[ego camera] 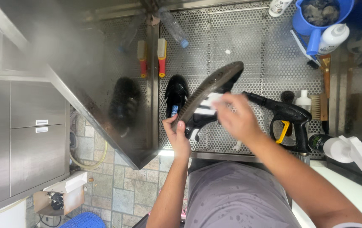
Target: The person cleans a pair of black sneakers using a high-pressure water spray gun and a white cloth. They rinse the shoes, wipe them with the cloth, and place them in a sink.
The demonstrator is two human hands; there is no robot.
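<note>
Shoe [208,90] — black, sole up, tilted over the perforated metal tray [257,50] — is gripped at its heel by the left hand [176,135] while the blurred right hand [238,116] rubs its side, grip unclear, so cleaning looks underway — its partner [176,99] waits beside it

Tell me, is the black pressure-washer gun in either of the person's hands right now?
No. The spray gun lies on the perforated tray, while the left hand and right hand hold a black shoe.
</note>
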